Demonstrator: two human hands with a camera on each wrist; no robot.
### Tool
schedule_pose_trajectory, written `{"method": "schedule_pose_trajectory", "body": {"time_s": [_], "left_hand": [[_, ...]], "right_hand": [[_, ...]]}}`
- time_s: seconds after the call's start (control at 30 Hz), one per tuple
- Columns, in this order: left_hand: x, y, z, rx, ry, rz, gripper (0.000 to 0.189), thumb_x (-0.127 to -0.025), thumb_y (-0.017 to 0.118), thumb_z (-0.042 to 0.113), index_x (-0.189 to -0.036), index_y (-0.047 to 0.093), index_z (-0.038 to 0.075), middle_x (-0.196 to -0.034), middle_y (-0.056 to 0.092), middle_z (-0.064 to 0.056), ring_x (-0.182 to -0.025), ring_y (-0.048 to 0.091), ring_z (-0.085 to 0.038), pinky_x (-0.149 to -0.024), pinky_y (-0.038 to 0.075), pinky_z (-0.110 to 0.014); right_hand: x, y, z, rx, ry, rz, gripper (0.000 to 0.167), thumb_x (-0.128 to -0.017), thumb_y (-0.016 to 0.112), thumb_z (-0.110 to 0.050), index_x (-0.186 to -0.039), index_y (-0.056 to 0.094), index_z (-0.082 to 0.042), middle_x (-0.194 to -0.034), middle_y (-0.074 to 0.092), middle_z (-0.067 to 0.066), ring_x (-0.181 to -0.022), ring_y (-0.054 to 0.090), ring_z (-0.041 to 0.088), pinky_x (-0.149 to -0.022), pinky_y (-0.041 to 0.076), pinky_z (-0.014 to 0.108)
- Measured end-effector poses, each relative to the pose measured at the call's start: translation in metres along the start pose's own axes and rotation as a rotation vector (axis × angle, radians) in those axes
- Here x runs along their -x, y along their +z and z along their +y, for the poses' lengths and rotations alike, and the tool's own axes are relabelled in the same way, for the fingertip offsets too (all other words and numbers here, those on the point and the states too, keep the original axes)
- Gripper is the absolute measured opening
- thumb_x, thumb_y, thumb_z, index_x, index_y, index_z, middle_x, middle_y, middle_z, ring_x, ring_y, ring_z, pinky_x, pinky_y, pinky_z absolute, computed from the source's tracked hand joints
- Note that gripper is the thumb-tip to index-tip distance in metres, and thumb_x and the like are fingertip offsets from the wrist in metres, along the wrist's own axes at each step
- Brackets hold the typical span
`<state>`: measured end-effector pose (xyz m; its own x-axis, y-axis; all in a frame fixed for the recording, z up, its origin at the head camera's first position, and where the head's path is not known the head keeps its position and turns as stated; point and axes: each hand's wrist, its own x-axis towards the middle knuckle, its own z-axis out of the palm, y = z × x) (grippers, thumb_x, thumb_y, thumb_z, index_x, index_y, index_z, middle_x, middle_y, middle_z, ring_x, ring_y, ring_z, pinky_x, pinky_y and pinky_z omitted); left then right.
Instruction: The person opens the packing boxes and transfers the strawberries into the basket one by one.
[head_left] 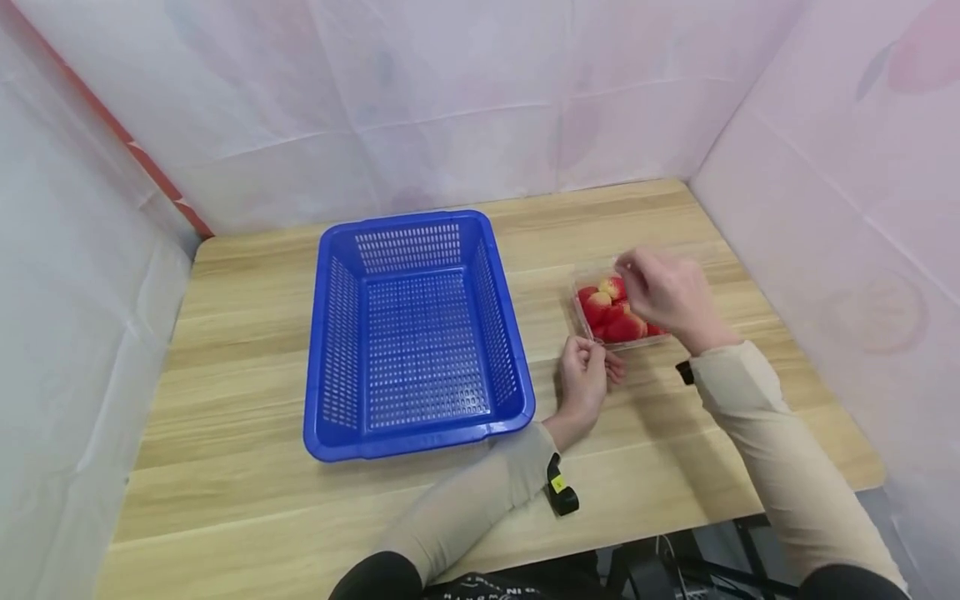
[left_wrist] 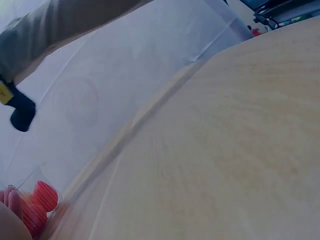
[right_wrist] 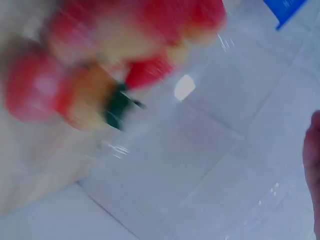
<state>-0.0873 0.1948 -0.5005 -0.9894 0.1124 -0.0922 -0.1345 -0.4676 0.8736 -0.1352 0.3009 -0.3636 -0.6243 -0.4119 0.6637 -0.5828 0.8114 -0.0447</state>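
A clear plastic box (head_left: 576, 310) of red and yellow fruit (head_left: 622, 327) sits on the right part of the table. My left hand (head_left: 585, 379) is at its near edge, with curled fingers gripping the rim. Above the box's far side, my right hand (head_left: 667, 292) pinches thumb and finger together at what looks like its clear lid. Shiny transparent plastic (right_wrist: 200, 125) spans the right wrist view beside the blurred fruit (right_wrist: 150, 70), one with a green leaf. In the left wrist view, the fruit (left_wrist: 45, 196) and left fingers (left_wrist: 14, 200) show only at the lower left corner.
A large blue perforated basket (head_left: 420, 433) stands left of the box, with nothing in it. Its near right corner lies close to my left forearm. The wooden table (head_left: 240, 367) meets pale fabric walls (head_left: 465, 100) at the back and sides.
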Motion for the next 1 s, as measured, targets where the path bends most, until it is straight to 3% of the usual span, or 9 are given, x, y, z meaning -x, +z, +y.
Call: {"method": "schedule_pose_trajectory", "body": {"time_s": [0.1,0.3,0.53,0.67,0.8,0.9,1.0], "left_hand": [[-0.003,0.003,0.000,0.016,0.002,-0.010,0.017,-0.094,0.044,-0.003,-0.088,0.046,0.013,-0.063,0.064,-0.007,-0.048,0.056,-0.013,-0.044,0.048,-0.027],[-0.005,0.005,0.002,0.022,-0.002,-0.040,0.014,-0.096,0.044,0.000,-0.091,0.047,0.012,-0.065,0.064,-0.003,-0.051,0.058,-0.013,-0.047,0.049,-0.024],[0.000,0.000,-0.001,-0.012,-0.004,-0.039,0.010,-0.099,0.046,0.000,-0.093,0.048,0.008,-0.068,0.064,-0.004,-0.053,0.058,-0.013,-0.048,0.049,-0.023],[0.001,0.003,-0.003,-0.020,-0.001,-0.099,0.009,-0.101,0.046,0.003,-0.095,0.049,0.009,-0.071,0.065,-0.002,-0.056,0.059,-0.012,-0.052,0.051,-0.023],[0.002,0.007,-0.003,-0.028,-0.020,-0.095,0.010,-0.100,0.048,0.003,-0.094,0.049,0.010,-0.071,0.064,-0.001,-0.056,0.058,-0.012,-0.052,0.050,-0.023],[0.005,0.011,-0.004,-0.033,-0.044,-0.092,0.011,-0.100,0.049,0.004,-0.093,0.049,0.012,-0.070,0.063,-0.001,-0.056,0.058,-0.012,-0.051,0.050,-0.023],[0.007,0.015,-0.004,-0.025,-0.044,-0.111,0.011,-0.101,0.049,0.005,-0.093,0.049,0.012,-0.070,0.063,-0.003,-0.056,0.057,-0.011,-0.051,0.049,-0.023]], "right_hand": [[-0.023,0.000,0.016,-0.004,0.030,-0.038,0.007,-0.086,0.065,0.008,-0.093,0.065,0.005,-0.075,0.065,0.017,-0.048,0.048,0.021,-0.044,0.039,0.037],[-0.064,0.017,0.050,0.037,0.155,-0.131,0.014,-0.096,0.058,-0.004,-0.102,0.069,0.002,-0.086,0.069,0.018,-0.061,0.059,0.032,-0.059,0.047,0.049],[-0.090,0.056,0.081,-0.027,0.338,-0.445,0.030,-0.100,0.051,-0.015,-0.121,0.064,0.002,-0.085,0.068,0.019,-0.073,0.063,0.031,-0.071,0.049,0.049],[-0.094,0.071,0.096,-0.066,0.456,-0.635,0.039,-0.101,0.046,-0.016,-0.135,0.054,0.002,-0.083,0.064,0.017,-0.068,0.058,0.027,-0.068,0.046,0.046],[-0.093,0.086,0.102,-0.114,0.501,-0.807,0.048,-0.099,0.045,-0.016,-0.144,0.044,0.002,-0.081,0.058,0.017,-0.065,0.049,0.024,-0.067,0.043,0.043],[-0.089,0.093,0.105,-0.145,0.501,-0.878,0.052,-0.097,0.048,-0.015,-0.144,0.042,0.004,-0.104,0.061,0.027,-0.082,0.058,0.032,-0.081,0.046,0.047],[-0.083,0.093,0.108,-0.166,0.513,-0.941,0.053,-0.096,0.051,-0.013,-0.144,0.041,0.007,-0.135,0.050,0.032,-0.113,0.055,0.043,-0.099,0.040,0.054]]}}
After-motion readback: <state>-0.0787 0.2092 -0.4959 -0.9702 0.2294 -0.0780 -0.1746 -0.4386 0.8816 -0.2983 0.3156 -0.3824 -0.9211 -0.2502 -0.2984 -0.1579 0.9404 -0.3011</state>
